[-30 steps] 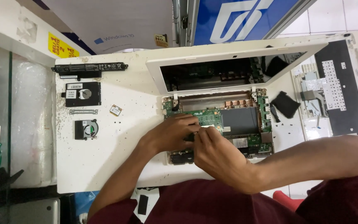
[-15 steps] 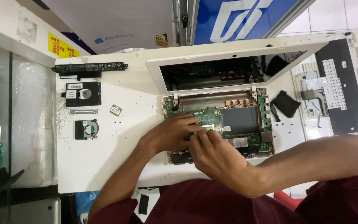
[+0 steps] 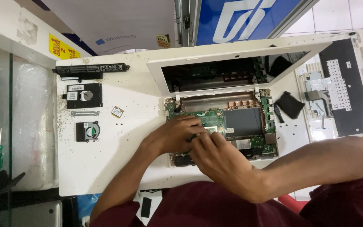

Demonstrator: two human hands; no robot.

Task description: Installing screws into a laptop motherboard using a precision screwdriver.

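We look down on a white work table, its top scuffed and speckled with dark crumbs, and on it an opened white laptop with its glossy dark screen tipped back. To the far right lies the detached keyboard panel, a flat black rectangle in a white frame. In the laptop's base sits the green motherboard — bare, studded with copper-coloured parts and a matte grey rectangular patch. Our left hand and right hand meet over the board's lower left part, fingers curled and pressed close together on something small; we cannot tell what they pinch, since the fingers hide it. Left of the laptop lie a long slim black battery, a square black hard drive, a small black cooling fan with a round rotor, a thin metal bracket and a tiny card.
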